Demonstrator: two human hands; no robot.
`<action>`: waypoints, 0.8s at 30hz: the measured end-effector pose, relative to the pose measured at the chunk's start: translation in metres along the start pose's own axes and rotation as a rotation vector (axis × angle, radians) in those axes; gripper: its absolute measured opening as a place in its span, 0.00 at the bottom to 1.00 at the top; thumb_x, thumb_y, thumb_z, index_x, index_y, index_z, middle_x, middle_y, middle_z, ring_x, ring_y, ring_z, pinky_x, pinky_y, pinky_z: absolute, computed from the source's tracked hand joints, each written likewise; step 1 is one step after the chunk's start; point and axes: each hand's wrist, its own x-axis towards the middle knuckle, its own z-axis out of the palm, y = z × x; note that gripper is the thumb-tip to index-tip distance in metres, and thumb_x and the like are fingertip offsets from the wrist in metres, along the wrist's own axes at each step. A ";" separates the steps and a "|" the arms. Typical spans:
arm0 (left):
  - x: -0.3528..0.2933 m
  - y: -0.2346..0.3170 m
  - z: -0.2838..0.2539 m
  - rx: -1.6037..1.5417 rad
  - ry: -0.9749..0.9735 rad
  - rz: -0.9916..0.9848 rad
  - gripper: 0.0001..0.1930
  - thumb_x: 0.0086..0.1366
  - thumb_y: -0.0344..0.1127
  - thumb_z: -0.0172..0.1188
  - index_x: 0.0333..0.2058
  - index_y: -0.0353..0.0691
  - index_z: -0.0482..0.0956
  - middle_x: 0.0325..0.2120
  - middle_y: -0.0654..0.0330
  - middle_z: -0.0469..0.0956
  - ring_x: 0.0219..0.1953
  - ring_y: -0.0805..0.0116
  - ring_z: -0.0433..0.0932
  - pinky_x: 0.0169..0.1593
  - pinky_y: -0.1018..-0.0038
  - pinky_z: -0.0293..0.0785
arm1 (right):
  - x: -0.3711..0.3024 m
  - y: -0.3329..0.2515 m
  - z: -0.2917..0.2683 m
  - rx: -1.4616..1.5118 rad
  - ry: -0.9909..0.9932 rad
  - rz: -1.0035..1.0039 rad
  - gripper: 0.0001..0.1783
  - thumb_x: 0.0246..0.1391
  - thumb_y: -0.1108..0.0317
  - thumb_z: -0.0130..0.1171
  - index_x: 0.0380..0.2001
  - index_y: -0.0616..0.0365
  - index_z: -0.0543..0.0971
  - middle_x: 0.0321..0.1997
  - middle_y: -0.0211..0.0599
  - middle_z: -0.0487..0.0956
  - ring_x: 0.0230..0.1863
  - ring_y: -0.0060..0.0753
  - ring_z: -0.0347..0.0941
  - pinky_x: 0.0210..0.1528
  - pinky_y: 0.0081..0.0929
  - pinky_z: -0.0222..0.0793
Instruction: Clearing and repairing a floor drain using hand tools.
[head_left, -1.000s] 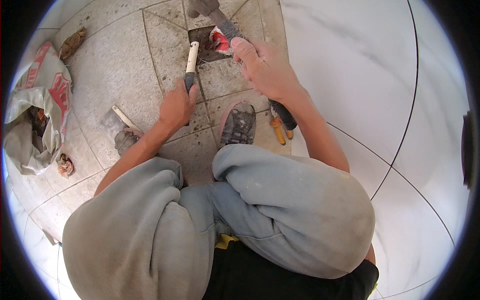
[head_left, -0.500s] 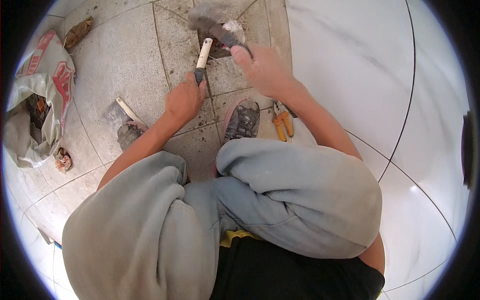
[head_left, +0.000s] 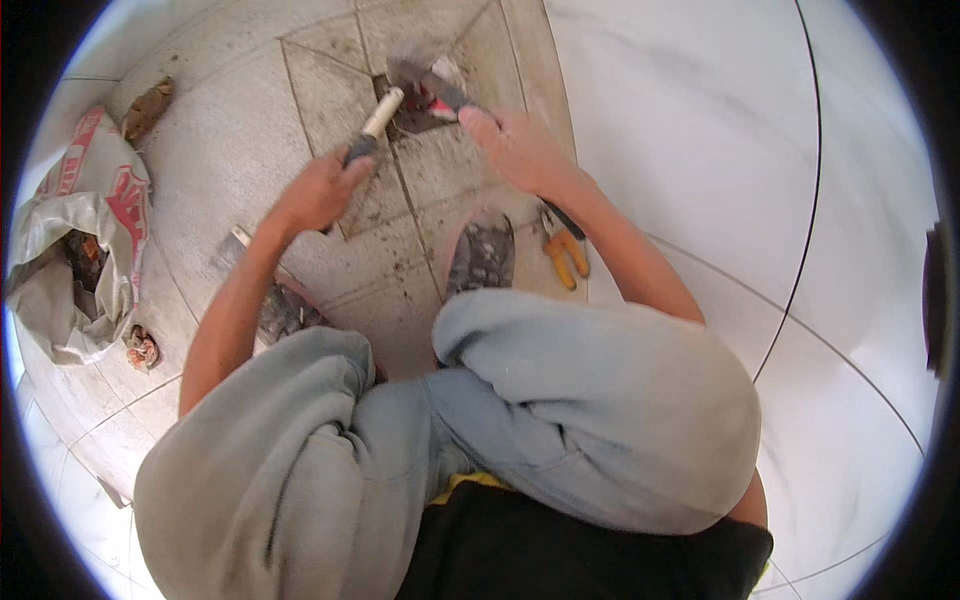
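I squat over a grey tiled floor (head_left: 230,150). My left hand (head_left: 318,190) grips a chisel (head_left: 372,122) with a pale upper shaft, its tip set at the edge of a dark square hole (head_left: 412,108) in the tiles. My right hand (head_left: 520,150) is closed on the handle of a hammer (head_left: 425,78), whose blurred head is just above the hole beside the chisel's top. My knees in light grey trousers fill the lower half of the picture.
Orange-handled pliers (head_left: 560,245) lie by my right forearm next to a dusty sandal (head_left: 482,252). A white and red sack (head_left: 75,240) of rubble sits at the left. A white marble-look wall (head_left: 720,150) rises on the right. Debris chunks (head_left: 143,348) lie near the sack.
The hammer has swung down from the top edge toward the chisel's top. The view has shifted, so the hole and both hands sit lower in the picture.
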 end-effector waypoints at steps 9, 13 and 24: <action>0.011 -0.005 -0.008 0.184 0.130 0.033 0.19 0.70 0.51 0.48 0.42 0.38 0.67 0.24 0.39 0.77 0.31 0.37 0.77 0.34 0.49 0.69 | -0.029 0.027 0.015 0.543 -0.041 0.288 0.28 0.63 0.42 0.47 0.25 0.58 0.72 0.14 0.26 0.67 0.11 0.19 0.60 0.15 0.22 0.58; 0.011 0.009 -0.011 0.355 0.106 -0.003 0.18 0.70 0.51 0.48 0.43 0.40 0.66 0.24 0.42 0.78 0.30 0.38 0.78 0.33 0.48 0.71 | -0.027 0.024 0.005 0.480 -0.011 0.266 0.29 0.63 0.42 0.47 0.25 0.59 0.73 0.14 0.27 0.68 0.12 0.20 0.62 0.17 0.25 0.60; 0.011 -0.003 -0.002 0.554 0.132 0.050 0.19 0.71 0.50 0.47 0.45 0.39 0.65 0.22 0.44 0.79 0.27 0.40 0.79 0.29 0.49 0.74 | 0.004 0.007 0.008 0.123 0.024 0.004 0.34 0.63 0.41 0.45 0.26 0.67 0.74 0.19 0.52 0.70 0.23 0.41 0.69 0.31 0.42 0.65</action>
